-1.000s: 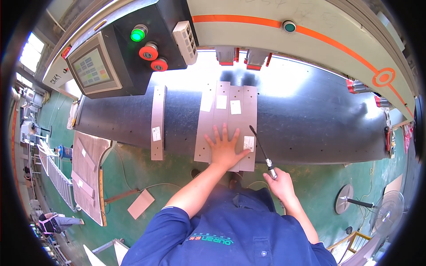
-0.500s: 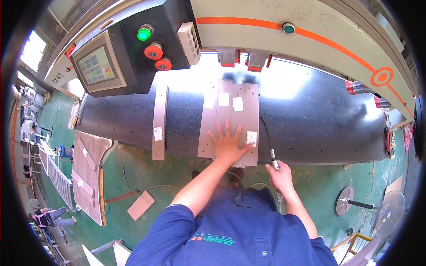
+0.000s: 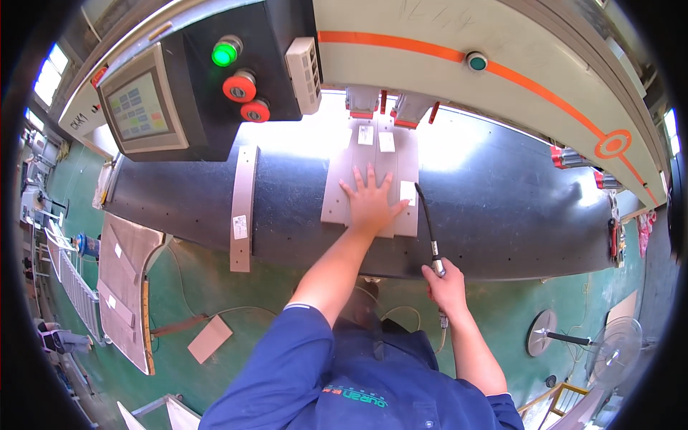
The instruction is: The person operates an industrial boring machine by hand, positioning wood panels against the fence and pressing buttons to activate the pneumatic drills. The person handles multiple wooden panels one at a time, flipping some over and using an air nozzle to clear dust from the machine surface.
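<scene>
My left hand (image 3: 369, 202) lies with fingers spread on a group of pinkish-grey boards (image 3: 337, 213) carrying white labels, on the dark machine table (image 3: 502, 215). The boards' far ends sit beneath red-tipped clamp heads (image 3: 405, 107). My right hand (image 3: 444, 287) is closed around a metal air gun with a long black nozzle (image 3: 428, 222), whose tip is by the right edge of the boards; a hose hangs below it. A separate narrow board (image 3: 241, 183) lies to the left.
A dark control box (image 3: 201, 93) with screen and buttons overhangs the left. A cart (image 3: 122, 301) holding panels stands left, a loose board (image 3: 210, 338) lies on the floor, a round-based stand (image 3: 539, 333) is right. A co-worker (image 3: 61, 337) is at the far left.
My left hand and the boards under it have moved away from me, toward the clamp heads. My right hand with the air gun has shifted slightly; the view has moved a little.
</scene>
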A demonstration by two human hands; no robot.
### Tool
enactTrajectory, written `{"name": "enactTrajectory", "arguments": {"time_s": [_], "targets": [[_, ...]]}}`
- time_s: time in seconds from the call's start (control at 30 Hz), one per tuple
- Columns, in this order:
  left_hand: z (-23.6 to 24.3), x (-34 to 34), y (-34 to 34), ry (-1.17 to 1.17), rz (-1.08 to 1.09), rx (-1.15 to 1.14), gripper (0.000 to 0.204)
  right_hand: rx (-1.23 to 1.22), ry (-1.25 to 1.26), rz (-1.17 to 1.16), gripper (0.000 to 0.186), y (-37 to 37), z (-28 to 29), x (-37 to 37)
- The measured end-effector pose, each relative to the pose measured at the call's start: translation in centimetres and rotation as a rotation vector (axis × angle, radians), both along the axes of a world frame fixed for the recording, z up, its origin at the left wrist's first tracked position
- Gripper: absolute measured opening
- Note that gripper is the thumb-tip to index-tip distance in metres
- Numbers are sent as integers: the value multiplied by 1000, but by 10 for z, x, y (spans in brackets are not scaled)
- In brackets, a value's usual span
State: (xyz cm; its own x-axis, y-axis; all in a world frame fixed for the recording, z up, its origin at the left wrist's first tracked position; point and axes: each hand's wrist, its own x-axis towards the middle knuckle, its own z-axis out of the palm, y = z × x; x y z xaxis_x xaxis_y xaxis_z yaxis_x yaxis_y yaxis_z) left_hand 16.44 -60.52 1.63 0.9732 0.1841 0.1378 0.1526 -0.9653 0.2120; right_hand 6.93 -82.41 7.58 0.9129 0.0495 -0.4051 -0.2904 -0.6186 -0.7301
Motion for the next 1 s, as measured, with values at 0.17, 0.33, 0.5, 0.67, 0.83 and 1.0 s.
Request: {"name": "enactTrajectory", "arguments": {"time_s": [0.17,0.33,0.5,0.67,0.83,1.0], "targets": [[3,38,14,29,12,-22,79,63,13,-42,29,2,9,10],[1,61,24,20,-10,-26,77,63,46,-42,28,8,7,14],[3,77,25,58,29,-31,73,79,62,-48,25,16,8,12],[-2,76,33,47,46,-19,74,103,52,-51,22,18,0,12],[10,39,70,-36,-44,-430,77,171,-38,-169,22,11,-8,38],[14,-15,139,93,-25,-313,97,793,325,-426,12,16,-8,102]]}}
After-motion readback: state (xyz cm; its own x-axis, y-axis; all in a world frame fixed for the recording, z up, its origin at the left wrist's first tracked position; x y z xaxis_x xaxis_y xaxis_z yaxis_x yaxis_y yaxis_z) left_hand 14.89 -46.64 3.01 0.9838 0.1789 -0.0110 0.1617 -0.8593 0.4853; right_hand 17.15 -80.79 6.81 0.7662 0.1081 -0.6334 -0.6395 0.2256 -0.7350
